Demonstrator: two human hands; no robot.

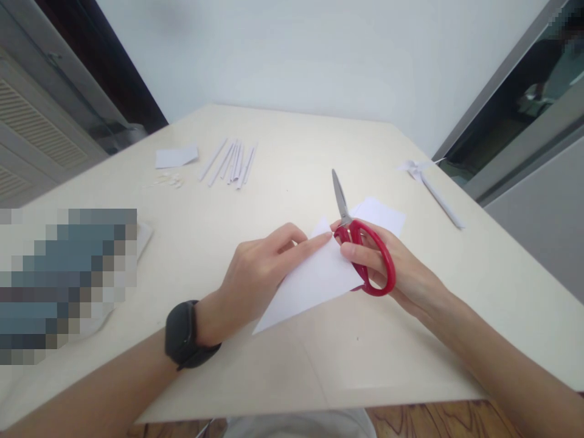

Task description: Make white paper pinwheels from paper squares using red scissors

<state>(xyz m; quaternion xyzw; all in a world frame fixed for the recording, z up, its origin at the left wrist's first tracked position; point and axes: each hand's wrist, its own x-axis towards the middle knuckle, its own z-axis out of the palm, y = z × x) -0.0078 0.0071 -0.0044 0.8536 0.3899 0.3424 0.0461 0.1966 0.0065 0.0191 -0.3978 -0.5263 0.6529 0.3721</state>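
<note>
Facing white wall (296, 48) — cream table (292, 152)

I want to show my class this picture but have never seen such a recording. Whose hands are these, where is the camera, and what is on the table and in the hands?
The single picture comes from a camera worn on a person's head, looking down at their own two bare hands. The right hand holds red-handled scissors, blades pointing away. The left hand, with a black watch on its wrist, holds a folded white paper sheet against the cream table. Farther back lie rolled paper sticks, a paper scrap and tiny snippets. On the right rests a paper pinwheel.
</note>
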